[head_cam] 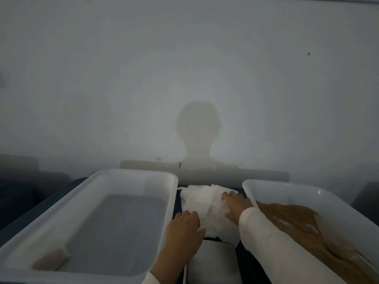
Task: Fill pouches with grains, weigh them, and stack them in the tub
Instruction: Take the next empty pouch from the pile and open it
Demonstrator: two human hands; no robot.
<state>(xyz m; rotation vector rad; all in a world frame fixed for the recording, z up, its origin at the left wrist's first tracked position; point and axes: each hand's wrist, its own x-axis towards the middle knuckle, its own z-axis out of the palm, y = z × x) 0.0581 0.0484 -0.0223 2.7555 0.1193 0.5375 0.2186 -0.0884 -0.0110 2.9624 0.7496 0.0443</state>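
between the two hands, a loose pile of thin white fabric pouches [207, 206] lies on the dark surface. the left hand [184, 226] rests at the pile's near-left edge with fingers bent down over it; whether it actually pinches a pouch i cannot tell. the right hand [235, 206] lies on the pile's right side, fingers spread fairly flat and pressing, probably to steady the heap while one pouch is peeled off.

just outside the left hand sits a wide white plastic tub [61, 212], with only one small filled pouch [52, 258] lying in its near-left corner, so stacking has barely begun. just outside the right hand and under its cream sleeve [272, 242] stands a second white plastic tray of brown grain [303, 226], close enough for scooping. nearer the body than both hands, a flat pale square platform with a dark rim [213, 263], likely the scale, lies bare, so weighing is not yet under way.
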